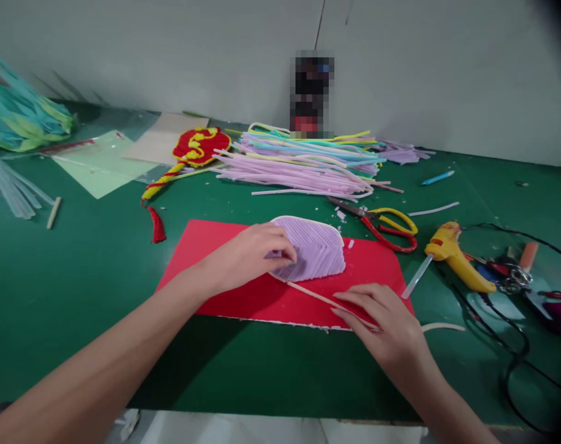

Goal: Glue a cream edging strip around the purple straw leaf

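head | tabletop (99, 277): fuzzy-stem bundle (299, 163) beyond red board (247, 306), scissors (367, 222) and glue gun (460, 263) rightward | purple panel (319, 250) on board | left fingers (280, 248) curled against panel, can't tell if pinching | right fingers (363, 300) slightly parted about pale strip (310, 292), grip unclear

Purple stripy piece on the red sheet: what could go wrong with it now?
The cream strip between the purple stripy piece and the right hand might slip out of line if tugged. The yellow glue gun lies near that hand; if it's hot, which I can't tell, a bump could burn. Its glue stick reaches the right edge of the red sheet, so shifting the sheet might nudge it.
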`<state>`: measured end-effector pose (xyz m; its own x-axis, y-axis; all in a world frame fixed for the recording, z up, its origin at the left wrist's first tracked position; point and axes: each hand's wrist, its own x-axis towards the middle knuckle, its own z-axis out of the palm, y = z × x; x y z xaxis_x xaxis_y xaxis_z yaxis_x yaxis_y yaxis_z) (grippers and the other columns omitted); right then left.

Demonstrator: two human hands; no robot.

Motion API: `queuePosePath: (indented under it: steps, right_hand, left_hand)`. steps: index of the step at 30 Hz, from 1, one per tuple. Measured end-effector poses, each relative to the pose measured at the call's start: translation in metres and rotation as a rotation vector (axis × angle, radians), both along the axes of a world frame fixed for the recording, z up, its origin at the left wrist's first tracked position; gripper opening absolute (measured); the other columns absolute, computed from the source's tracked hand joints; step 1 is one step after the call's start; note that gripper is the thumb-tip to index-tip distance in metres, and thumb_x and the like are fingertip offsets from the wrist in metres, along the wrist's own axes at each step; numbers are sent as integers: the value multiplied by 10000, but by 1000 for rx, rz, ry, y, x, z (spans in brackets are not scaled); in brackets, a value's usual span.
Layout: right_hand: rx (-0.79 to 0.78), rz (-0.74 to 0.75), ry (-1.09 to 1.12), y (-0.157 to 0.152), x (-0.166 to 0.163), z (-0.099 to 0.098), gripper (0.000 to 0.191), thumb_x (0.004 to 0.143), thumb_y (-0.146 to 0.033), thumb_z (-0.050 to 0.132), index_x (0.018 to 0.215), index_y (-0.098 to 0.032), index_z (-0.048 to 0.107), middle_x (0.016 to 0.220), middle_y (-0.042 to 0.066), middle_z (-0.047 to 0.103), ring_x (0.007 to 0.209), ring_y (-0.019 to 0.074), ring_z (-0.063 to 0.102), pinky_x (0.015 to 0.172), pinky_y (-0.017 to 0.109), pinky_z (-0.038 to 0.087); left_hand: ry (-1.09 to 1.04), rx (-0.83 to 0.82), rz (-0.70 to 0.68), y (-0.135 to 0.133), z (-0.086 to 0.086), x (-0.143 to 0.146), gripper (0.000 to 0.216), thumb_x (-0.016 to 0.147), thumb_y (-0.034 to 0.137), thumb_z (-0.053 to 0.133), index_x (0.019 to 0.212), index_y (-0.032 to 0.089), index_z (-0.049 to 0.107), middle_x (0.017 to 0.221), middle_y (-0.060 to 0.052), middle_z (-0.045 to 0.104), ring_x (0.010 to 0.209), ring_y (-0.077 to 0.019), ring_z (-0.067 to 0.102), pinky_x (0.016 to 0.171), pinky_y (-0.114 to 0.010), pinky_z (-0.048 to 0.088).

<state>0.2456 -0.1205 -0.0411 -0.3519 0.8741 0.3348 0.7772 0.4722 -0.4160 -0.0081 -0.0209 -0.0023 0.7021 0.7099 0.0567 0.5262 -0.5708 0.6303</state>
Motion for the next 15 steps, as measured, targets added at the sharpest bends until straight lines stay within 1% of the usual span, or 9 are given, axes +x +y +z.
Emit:
queuePosePath:
  steps: [2, 3, 6, 10, 13, 15]
  right_hand:
    - [-7, 1, 14, 2, -4, -1, 140, 884, -275, 580, 938, -205, 689, 873, 58, 663, 813, 176, 607, 727, 317, 489]
    - [-8, 0, 18, 3, -6, -1, 134, 887, -267, 576, 918, -205, 691, 860, 56, 663, 803, 175, 605, 721, 315, 484]
    - [-10, -2, 6, 2, -10, 1, 129, 888, -222, 569, 895, -199, 695, 844, 54, 668, 792, 173, 602, 718, 314, 464]
    - [-9, -18, -44, 1, -11, 6, 131, 885, -198, 567, 897, -199, 698, 829, 43, 681, 780, 172, 605, 721, 320, 433]
    - [-6, -26, -72, 1, -9, 9, 130, 880, -182, 567, 869, -203, 695, 819, 29, 687, 775, 167, 608, 726, 319, 416]
    - [-11, -18, -89, 1, -8, 11, 132, 876, -168, 564, 849, -203, 689, 817, 25, 689, 773, 168, 610, 738, 323, 411]
  left_hand:
    - [-21, -87, -105, 6, -7, -1, 110, 863, 176, 568, 841, 198, 674, 895, 2, 658, 883, -132, 586, 818, -246, 408]
    - [-33, -119, -126, 8, -10, -1, 111, 861, 175, 569, 844, 199, 676, 883, 0, 654, 876, -130, 586, 813, -243, 409]
    - [-69, -179, -134, 10, -17, -2, 107, 851, 194, 578, 846, 205, 684, 864, -5, 640, 862, -131, 585, 816, -247, 413]
    - [-102, -240, -133, 11, -17, -3, 102, 851, 202, 587, 844, 213, 688, 881, -6, 632, 865, -130, 582, 816, -245, 412]
    - [-88, -242, -150, 11, -16, -4, 79, 844, 228, 613, 876, 213, 683, 899, -8, 623, 877, -133, 568, 817, -245, 405]
    - [-65, -221, -166, 10, -15, -5, 118, 816, 278, 660, 906, 205, 676, 916, -13, 610, 890, -142, 552, 813, -249, 398]
